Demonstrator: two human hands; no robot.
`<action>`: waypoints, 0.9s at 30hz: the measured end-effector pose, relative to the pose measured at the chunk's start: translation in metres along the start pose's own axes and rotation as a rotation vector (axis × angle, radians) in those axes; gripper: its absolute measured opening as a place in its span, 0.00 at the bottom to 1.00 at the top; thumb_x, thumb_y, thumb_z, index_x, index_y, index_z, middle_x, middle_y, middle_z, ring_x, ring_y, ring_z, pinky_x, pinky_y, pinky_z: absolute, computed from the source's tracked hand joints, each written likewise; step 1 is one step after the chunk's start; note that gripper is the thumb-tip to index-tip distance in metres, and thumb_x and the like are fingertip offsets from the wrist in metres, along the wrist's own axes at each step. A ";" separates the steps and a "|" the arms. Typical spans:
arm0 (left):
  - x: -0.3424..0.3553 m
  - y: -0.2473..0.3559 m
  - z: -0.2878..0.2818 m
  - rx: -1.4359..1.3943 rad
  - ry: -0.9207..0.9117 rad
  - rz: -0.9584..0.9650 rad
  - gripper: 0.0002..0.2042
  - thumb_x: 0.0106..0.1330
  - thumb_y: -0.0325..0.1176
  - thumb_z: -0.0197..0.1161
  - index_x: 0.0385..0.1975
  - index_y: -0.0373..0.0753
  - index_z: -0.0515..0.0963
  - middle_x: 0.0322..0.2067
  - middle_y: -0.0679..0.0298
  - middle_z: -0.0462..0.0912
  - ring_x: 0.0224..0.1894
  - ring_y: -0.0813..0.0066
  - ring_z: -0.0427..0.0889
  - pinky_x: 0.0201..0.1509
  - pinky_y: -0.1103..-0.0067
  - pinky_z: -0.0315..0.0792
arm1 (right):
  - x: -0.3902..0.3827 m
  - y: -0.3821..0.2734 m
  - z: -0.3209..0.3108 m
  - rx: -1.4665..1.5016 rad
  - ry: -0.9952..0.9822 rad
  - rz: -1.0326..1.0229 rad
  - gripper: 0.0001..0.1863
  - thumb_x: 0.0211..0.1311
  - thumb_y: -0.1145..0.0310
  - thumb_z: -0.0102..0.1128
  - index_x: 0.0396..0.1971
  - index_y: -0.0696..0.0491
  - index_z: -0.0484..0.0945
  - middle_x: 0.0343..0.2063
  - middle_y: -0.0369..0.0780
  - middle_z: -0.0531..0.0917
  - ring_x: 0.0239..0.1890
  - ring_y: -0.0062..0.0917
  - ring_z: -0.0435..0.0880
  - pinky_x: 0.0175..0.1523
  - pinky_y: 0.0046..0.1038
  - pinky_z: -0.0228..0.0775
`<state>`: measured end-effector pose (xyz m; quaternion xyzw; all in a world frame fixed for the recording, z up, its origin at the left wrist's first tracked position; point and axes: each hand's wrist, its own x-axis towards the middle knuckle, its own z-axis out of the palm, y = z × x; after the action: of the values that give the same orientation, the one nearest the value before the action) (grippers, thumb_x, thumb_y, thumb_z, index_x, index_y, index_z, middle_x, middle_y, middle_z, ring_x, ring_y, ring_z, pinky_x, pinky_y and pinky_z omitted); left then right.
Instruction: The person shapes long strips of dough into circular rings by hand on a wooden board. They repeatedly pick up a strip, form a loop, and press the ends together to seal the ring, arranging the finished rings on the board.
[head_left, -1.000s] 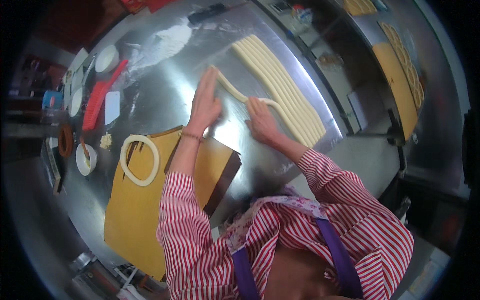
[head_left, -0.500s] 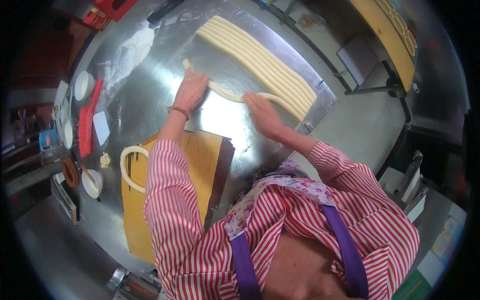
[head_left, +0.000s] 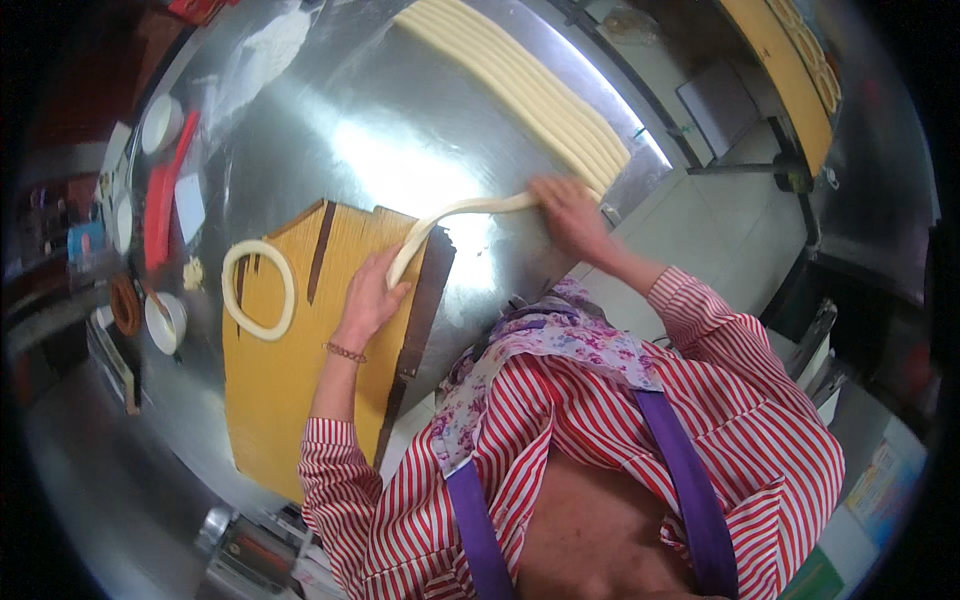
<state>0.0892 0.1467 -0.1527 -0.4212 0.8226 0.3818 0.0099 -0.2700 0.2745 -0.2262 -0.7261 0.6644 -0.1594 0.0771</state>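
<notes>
Dough strand: spans from over the near board to beside the strand row on the worktop. The left hand pinches its near end between thumb and fingers. The right hand covers it farther along; blur hides whether those fingers are closed. Change: the left hand has shifted that end boardward, towards the dough ring; the strand therefore now bridges both surfaces.
</notes>
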 end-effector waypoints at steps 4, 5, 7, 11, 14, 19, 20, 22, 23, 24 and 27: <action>-0.034 -0.006 0.009 -0.090 0.111 -0.097 0.24 0.58 0.28 0.67 0.58 0.37 0.75 0.50 0.48 0.80 0.53 0.47 0.79 0.58 0.63 0.72 | 0.019 0.019 -0.029 0.063 -0.285 0.047 0.28 0.54 0.78 0.58 0.59 0.55 0.73 0.44 0.47 0.77 0.50 0.42 0.76 0.58 0.40 0.69; -0.035 -0.010 0.015 -0.123 0.095 -0.161 0.23 0.59 0.29 0.66 0.56 0.36 0.76 0.49 0.47 0.81 0.52 0.47 0.79 0.58 0.63 0.73 | 0.020 0.017 -0.030 0.115 -0.310 0.072 0.26 0.54 0.78 0.60 0.57 0.56 0.74 0.41 0.47 0.77 0.49 0.42 0.76 0.55 0.39 0.70; -0.043 -0.017 0.015 -0.184 0.116 -0.211 0.20 0.60 0.31 0.66 0.54 0.36 0.78 0.47 0.47 0.82 0.51 0.47 0.80 0.56 0.64 0.73 | 0.031 0.016 -0.037 0.217 -0.373 0.087 0.23 0.53 0.77 0.63 0.53 0.57 0.77 0.38 0.46 0.76 0.46 0.40 0.77 0.52 0.37 0.71; -0.058 -0.021 -0.017 -0.318 0.232 -0.180 0.17 0.62 0.32 0.66 0.50 0.36 0.80 0.44 0.48 0.84 0.46 0.48 0.82 0.53 0.65 0.74 | 0.097 -0.003 -0.092 0.343 -0.533 0.078 0.18 0.53 0.77 0.68 0.46 0.57 0.82 0.35 0.43 0.77 0.42 0.35 0.77 0.49 0.34 0.70; -0.061 -0.028 -0.031 -0.392 0.392 -0.195 0.16 0.62 0.30 0.66 0.49 0.35 0.80 0.42 0.50 0.85 0.44 0.55 0.84 0.51 0.69 0.75 | 0.141 -0.013 -0.108 0.417 -0.441 0.010 0.18 0.51 0.77 0.69 0.45 0.57 0.84 0.35 0.42 0.79 0.38 0.32 0.78 0.47 0.31 0.70; -0.055 -0.042 -0.032 -0.753 0.809 -0.292 0.16 0.63 0.29 0.68 0.50 0.30 0.80 0.43 0.58 0.86 0.45 0.74 0.83 0.51 0.74 0.75 | 0.204 -0.055 -0.092 0.433 -0.218 -0.096 0.18 0.52 0.73 0.70 0.46 0.55 0.84 0.37 0.43 0.81 0.41 0.35 0.80 0.47 0.35 0.71; -0.044 -0.045 -0.018 -0.731 0.827 -0.358 0.18 0.61 0.30 0.69 0.50 0.31 0.80 0.42 0.57 0.86 0.44 0.72 0.83 0.51 0.74 0.75 | 0.208 -0.063 -0.077 0.406 -0.177 -0.034 0.17 0.53 0.71 0.70 0.45 0.55 0.84 0.37 0.44 0.81 0.41 0.37 0.81 0.48 0.36 0.72; -0.014 -0.051 0.016 -0.674 0.857 -0.483 0.20 0.59 0.32 0.71 0.51 0.33 0.80 0.40 0.55 0.86 0.43 0.68 0.83 0.51 0.73 0.75 | 0.208 -0.067 -0.043 0.285 -0.175 0.030 0.16 0.53 0.68 0.70 0.42 0.56 0.82 0.38 0.46 0.81 0.42 0.41 0.82 0.48 0.40 0.73; 0.000 -0.057 0.037 -0.621 0.770 -0.552 0.27 0.56 0.34 0.73 0.57 0.34 0.77 0.42 0.51 0.82 0.43 0.57 0.83 0.53 0.68 0.76 | 0.206 -0.065 -0.024 0.193 -0.224 0.027 0.16 0.53 0.66 0.70 0.40 0.56 0.81 0.39 0.48 0.80 0.42 0.42 0.82 0.48 0.41 0.74; 0.009 -0.057 0.051 -0.502 0.776 -0.577 0.29 0.56 0.34 0.72 0.58 0.34 0.75 0.43 0.49 0.80 0.43 0.54 0.83 0.53 0.66 0.76 | 0.205 -0.063 -0.014 0.101 -0.272 0.028 0.16 0.52 0.65 0.70 0.39 0.56 0.80 0.40 0.50 0.79 0.42 0.44 0.82 0.47 0.43 0.76; 0.019 -0.040 0.062 -0.199 0.736 -0.641 0.34 0.57 0.34 0.70 0.65 0.36 0.68 0.53 0.45 0.72 0.48 0.43 0.80 0.55 0.60 0.74 | 0.189 -0.080 -0.010 -0.021 -0.234 0.000 0.15 0.51 0.65 0.69 0.35 0.58 0.77 0.40 0.51 0.78 0.42 0.46 0.82 0.47 0.44 0.77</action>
<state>0.0859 0.1584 -0.2278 -0.7585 0.5604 0.2623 -0.2044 -0.1859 0.0970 -0.1667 -0.7407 0.6523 -0.0669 0.1465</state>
